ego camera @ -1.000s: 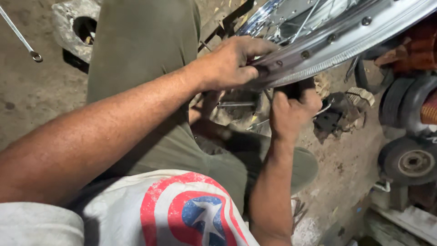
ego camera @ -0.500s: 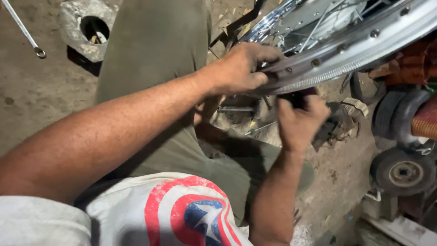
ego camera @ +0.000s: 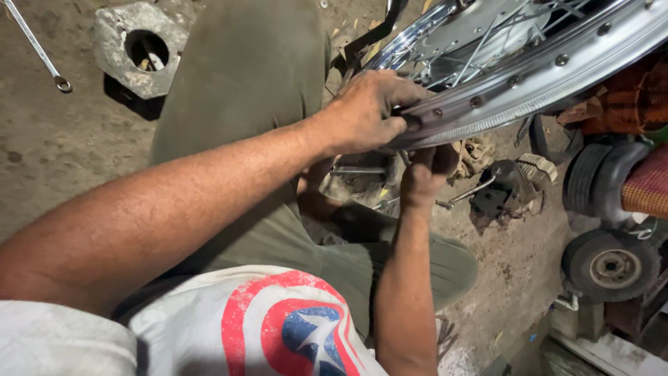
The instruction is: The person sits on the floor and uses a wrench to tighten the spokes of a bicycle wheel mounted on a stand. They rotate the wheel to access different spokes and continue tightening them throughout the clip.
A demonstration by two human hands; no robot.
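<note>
Dusty workshop floor point(ego camera: 62, 153) is lying under us as we are gripping a spoked wheel rim point(ego camera: 529, 90) over our lap: our left hand point(ego camera: 369, 115) is clamping its edge from above, our right hand point(ego camera: 426, 174) is closing on it from below.

Bare dirt floor point(ego camera: 62, 160) at left lies open; wheel rim point(ego camera: 543, 76), small tyres point(ego camera: 609, 261) and, seemingly, scattered parts point(ego camera: 504, 191) crowd the right.

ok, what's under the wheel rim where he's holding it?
Under the spoked wheel rim, the right hand presses up; the left hand grips on top. Below: dirt floor, metal parts. Right fingertips hidden.
</note>
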